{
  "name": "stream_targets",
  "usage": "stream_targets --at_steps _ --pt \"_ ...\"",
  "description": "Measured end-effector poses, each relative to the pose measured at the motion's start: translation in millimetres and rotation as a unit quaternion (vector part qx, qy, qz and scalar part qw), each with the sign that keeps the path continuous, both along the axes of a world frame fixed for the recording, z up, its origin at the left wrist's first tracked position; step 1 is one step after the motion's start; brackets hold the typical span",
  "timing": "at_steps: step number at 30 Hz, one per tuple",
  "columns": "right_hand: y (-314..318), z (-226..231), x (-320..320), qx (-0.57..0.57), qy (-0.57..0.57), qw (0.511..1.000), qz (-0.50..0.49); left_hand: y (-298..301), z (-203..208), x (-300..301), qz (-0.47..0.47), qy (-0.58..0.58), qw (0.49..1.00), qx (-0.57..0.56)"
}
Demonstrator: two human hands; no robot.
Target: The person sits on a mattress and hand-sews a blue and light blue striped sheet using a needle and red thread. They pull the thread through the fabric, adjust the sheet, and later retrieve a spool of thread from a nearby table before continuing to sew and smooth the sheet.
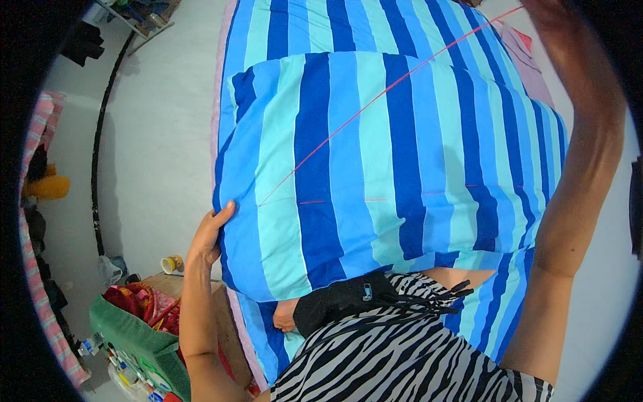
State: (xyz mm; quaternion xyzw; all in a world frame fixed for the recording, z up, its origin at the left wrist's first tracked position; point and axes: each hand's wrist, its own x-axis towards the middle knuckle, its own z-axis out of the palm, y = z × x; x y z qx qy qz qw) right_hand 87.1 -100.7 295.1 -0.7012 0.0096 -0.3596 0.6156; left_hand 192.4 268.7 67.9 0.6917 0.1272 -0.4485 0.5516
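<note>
**Red thread taut over striped cloth**

The cloth, in 3 shades of blue to aqua, lies creased along its near edge. The thread runs straight from an aqua stripe toward the upper right; short red stitches cross the cloth in a row.

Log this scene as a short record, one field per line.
Left hand: at the left edge of the striped quilt, thumb on top
Right hand: raised at the upper right, dark and cut off by the frame
Red thread: taut, slanting from the quilt's left part up to the right hand
Red stitches: spaced in a row across the stripes
Needle: not discernible
Lower left: green box, yellow-and-white container
</note>
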Motion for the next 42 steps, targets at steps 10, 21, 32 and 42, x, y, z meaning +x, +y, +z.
stream_targets --at_steps 10,21,32,42 --pt "83.2 -98.2 24.7 0.007 0.375 0.887 0.27 34.2 16.5 5.0 0.046 0.042 0.998 -0.003" --pt "157.4 -213.5 31.6 -0.267 0.295 0.876 0.272 8.2 33.2 -2.8 0.132 -0.033 0.988 -0.073" --pt "176.1 -186.8 32.9 -0.351 0.184 0.891 0.221 -22.9 68.5 -36.2 0.059 -0.32 0.945 0.028" --pt "187.0 -199.4 21.7 -0.257 0.162 0.934 0.187 -42.9 62.6 -60.4 0.126 -0.332 0.935 -0.008"
